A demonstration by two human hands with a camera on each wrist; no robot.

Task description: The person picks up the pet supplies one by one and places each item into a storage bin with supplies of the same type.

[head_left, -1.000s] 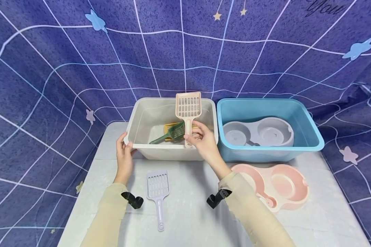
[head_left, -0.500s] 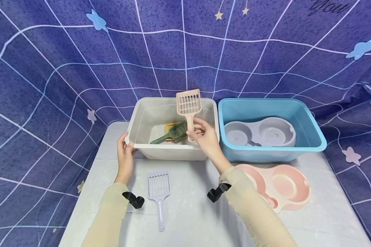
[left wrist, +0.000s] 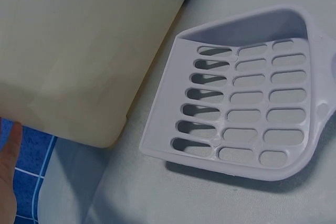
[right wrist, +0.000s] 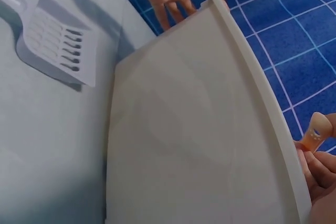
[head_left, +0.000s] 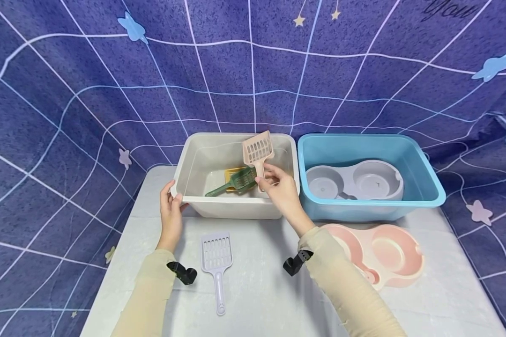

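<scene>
My right hand pinches the handle of a peach litter scoop between thumb and fingers. The slotted scoop is tilted above the right part of an off-white litter box. In the right wrist view, the end of the scoop's handle shows beside the box rim. My left hand grips the box's front left corner, thumb by the front rim. Inside the box, a green scoop lies over a yellow one. A lilac litter scoop lies on the table before the box.
To the right stands a blue litter box holding a grey double bowl. A pink double bowl lies in front of it, partly behind my right sleeve. A purple patterned curtain rises behind the white table.
The peach scoop has moved slightly right and back from the front rim, then its head has dipped and turned. My left hand still grips the corner.
</scene>
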